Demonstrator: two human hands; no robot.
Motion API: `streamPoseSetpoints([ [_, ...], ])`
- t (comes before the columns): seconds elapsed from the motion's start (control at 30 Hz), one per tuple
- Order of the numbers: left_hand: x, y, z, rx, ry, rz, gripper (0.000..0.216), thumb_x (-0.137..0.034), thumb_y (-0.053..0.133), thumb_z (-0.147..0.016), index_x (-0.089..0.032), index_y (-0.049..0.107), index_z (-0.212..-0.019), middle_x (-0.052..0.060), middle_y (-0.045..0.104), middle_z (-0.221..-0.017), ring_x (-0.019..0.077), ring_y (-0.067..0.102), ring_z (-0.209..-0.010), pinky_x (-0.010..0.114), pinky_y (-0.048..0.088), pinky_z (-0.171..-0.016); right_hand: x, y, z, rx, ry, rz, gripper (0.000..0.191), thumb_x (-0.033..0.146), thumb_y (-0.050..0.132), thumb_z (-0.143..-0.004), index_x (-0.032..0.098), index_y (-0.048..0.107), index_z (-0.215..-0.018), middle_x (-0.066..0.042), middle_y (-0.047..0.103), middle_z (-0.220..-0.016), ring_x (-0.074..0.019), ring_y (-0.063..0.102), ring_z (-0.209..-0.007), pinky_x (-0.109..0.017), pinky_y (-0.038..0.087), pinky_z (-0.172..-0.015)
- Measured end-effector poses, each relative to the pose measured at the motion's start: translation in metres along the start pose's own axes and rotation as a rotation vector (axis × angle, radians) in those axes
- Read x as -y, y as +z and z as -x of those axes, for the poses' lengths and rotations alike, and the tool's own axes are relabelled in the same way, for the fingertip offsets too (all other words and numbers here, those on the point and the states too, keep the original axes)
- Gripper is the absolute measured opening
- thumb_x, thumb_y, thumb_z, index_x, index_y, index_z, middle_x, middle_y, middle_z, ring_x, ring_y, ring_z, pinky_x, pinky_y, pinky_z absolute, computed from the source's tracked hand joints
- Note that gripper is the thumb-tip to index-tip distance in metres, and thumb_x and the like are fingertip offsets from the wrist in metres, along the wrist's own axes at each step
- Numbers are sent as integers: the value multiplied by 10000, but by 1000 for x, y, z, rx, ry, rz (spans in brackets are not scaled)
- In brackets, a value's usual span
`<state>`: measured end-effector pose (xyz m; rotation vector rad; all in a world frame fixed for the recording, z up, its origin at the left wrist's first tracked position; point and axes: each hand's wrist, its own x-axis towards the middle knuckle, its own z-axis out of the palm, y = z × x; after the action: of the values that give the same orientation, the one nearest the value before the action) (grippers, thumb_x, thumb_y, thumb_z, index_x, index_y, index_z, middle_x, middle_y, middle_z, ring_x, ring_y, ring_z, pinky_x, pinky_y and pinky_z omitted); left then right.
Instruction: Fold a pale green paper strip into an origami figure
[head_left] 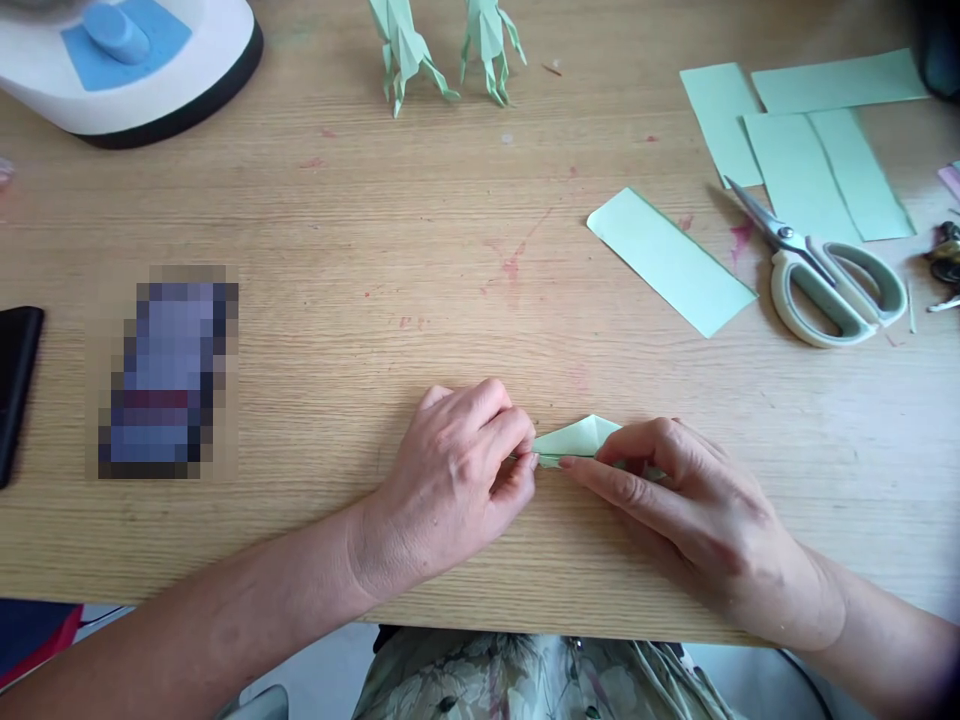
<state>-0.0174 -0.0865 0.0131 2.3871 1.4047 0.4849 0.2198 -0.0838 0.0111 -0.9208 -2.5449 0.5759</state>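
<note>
A small folded piece of pale green paper [579, 438] lies on the wooden table [315, 230] near its front edge. My left hand [457, 470] pinches the paper's left tip with curled fingers. My right hand [675, 490] presses on the paper's right part, its index finger stretched along the lower edge and the other fingers bent over it. Much of the paper is hidden under my right hand.
Two folded green paper figures [442, 50] stand at the back. Several green paper strips [802, 130] and one loose strip [670, 260] lie at the right by scissors [825, 275]. A white and blue device [127, 60] sits back left. A black phone [15, 385] lies at the left edge.
</note>
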Motion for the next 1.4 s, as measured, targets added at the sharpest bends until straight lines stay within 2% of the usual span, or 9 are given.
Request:
streamPoseSetpoints([
  [0.17,1,0,0,-2,3,4,153,-137,532,-903,-171,584,-763,13,568,-790,153,534,-725,332,358,-729,-2,0,4,-31,-112,159,331,101,447,-1000,145,594,-1294,-102,649,-990,-200,553,-840,-381,428,-758],
  [0.27,3,1,-1,5,6,8,166,-133,523,-907,-167,588,-758,12,557,-784,152,532,-725,330,353,-727,-4,-1,2,-41,-147,142,337,85,481,-991,83,579,-1313,-115,646,-995,-193,547,-831,-377,423,-747],
  [0.43,4,1,-1,10,14,17,157,-115,525,-897,-164,594,-764,10,551,-783,152,527,-723,333,344,-723,-5,0,-4,-31,17,-34,264,61,521,-976,159,629,-1197,-70,606,-955,-162,541,-821,-325,426,-720],
  [0.53,4,1,-1,13,11,25,157,-111,526,-894,-161,590,-760,10,545,-779,150,519,-713,335,338,-716,-6,1,-7,-32,43,-44,189,70,540,-970,156,639,-1106,-62,604,-924,-158,538,-803,-322,432,-717],
  [0.63,3,0,-1,12,9,33,158,-106,525,-890,-161,587,-755,8,540,-774,148,512,-707,334,334,-715,-5,1,-6,-47,14,34,166,66,554,-958,150,644,-1070,-67,619,-922,-170,533,-789,-339,423,-709],
  [0.77,2,0,-1,6,7,36,153,-101,530,-880,-163,584,-750,7,543,-773,145,512,-710,330,335,-721,-4,0,-4,-38,-25,68,197,74,555,-957,119,642,-1128,-101,634,-985,-190,530,-814,-354,428,-712],
  [1.07,2,1,-3,3,3,15,149,-103,543,-872,-165,588,-743,2,548,-764,144,515,-701,326,341,-717,-2,-7,-6,24,-230,242,309,83,372,-1021,38,633,-1179,-130,697,-931,-222,570,-818,-396,429,-728],
  [1.27,0,-2,-3,7,-4,0,142,-102,555,-864,-165,594,-743,0,557,-765,142,513,-692,326,346,-712,-3,-9,-2,1,-301,343,332,72,409,-1005,47,618,-1263,-110,729,-1042,-212,606,-836,-418,435,-792],
  [1.4,1,-3,-2,6,2,11,138,-112,556,-877,-166,594,-755,3,563,-776,148,525,-712,329,353,-720,-4,-7,0,-7,-313,349,331,59,412,-997,43,634,-1242,-113,733,-1055,-213,612,-836,-421,436,-813],
])
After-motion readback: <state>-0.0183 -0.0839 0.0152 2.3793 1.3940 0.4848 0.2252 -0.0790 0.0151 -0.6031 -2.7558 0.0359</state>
